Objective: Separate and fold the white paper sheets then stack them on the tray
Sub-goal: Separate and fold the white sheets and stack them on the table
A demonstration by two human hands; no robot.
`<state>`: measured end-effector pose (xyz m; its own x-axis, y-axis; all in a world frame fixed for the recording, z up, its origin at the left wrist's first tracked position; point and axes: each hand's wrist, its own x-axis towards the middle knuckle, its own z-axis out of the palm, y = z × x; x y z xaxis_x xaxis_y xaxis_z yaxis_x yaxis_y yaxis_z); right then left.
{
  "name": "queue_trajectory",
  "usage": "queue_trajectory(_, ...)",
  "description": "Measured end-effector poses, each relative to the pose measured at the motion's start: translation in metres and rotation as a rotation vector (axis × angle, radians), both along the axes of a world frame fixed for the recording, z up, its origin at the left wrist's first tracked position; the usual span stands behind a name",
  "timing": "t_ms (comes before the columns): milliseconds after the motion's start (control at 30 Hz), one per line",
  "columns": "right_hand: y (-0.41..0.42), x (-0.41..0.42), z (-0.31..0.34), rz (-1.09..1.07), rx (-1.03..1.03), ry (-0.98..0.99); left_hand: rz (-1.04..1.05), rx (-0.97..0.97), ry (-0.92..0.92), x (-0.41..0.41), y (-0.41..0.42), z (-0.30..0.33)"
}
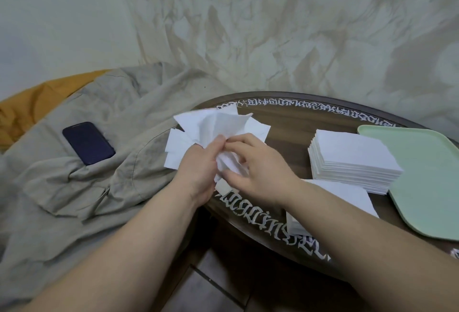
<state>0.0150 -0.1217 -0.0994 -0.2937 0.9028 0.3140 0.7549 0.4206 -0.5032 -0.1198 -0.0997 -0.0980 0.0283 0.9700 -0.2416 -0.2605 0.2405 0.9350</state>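
Tray (427, 187) bare, tall folded stack (352, 160) beside it; left hand (198, 165) and right hand (258, 170) pinch loose sheets (218, 125), seemingly mid-separation.

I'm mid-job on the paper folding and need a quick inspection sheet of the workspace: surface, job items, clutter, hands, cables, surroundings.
Surface: dark round wooden table with white lettering around its rim.
Job's things: loose crumpled white paper sheets held above the table's left edge; tall neat stack of white sheets beside the pale green plastic tray, which holds no sheets where visible; a lower white stack in front.
Clutter: dark blue phone on grey-beige cloth left of the table.
Hands: left hand and right hand both pinch the loose sheets.
Cables: nothing seen.
Surroundings: wrinkled pale sheet backdrop; orange fabric far left.
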Motion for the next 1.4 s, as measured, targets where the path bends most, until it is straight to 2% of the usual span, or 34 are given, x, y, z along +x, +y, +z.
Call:
queue_trajectory(67, -0.015, 0.005, 0.009, -0.037, -0.006, 0.103, -0.024, 0.003, 0.012, -0.003, -0.008, 0.006)
queue_trajectory(167, -0.034, 0.019, 0.024, -0.250, 0.043, 0.268, -0.113, 0.027, -0.071, -0.002, -0.031, 0.021)
queue_trajectory(233, -0.048, 0.028, 0.034, -0.316, -0.157, 0.531, -0.170, 0.054, -0.127, 0.004, -0.049, 0.030)
queue_trajectory(300, -0.063, 0.036, 0.041, -0.265, -0.410, 0.902, -0.224, 0.067, -0.156, 0.011, -0.064, 0.035)
queue_trajectory(333, -0.072, 0.040, 0.044, -0.254, -0.465, 1.004, -0.236, 0.070, -0.159, 0.016, -0.071, 0.035)
queue_trajectory(567, -0.110, 0.077, 0.031, -0.398, -0.339, 1.001, -0.231, 0.039, -0.190, 0.045, -0.100, 0.025)
queue_trajectory(800, -0.109, 0.100, 0.011, -0.489, -0.114, 0.732, -0.183, 0.007, -0.114, 0.060, -0.097, 0.010)
queue_trajectory(900, -0.103, 0.110, 0.016, -0.539, -0.038, 0.773, -0.183, 0.003, -0.060, 0.059, -0.091, 0.004)
queue_trajectory(1033, -0.107, 0.103, 0.022, -0.352, -0.259, 1.016, -0.230, 0.005, -0.058, 0.058, -0.092, -0.002)
queue_trajectory(1167, -0.103, 0.089, 0.017, -0.310, -0.461, 0.949, -0.308, 0.028, -0.115, 0.061, -0.093, -0.002)
queue_trajectory(1400, -0.101, 0.084, 0.012, -0.327, -0.441, 0.897, -0.330, 0.002, -0.184, 0.057, -0.092, -0.004)
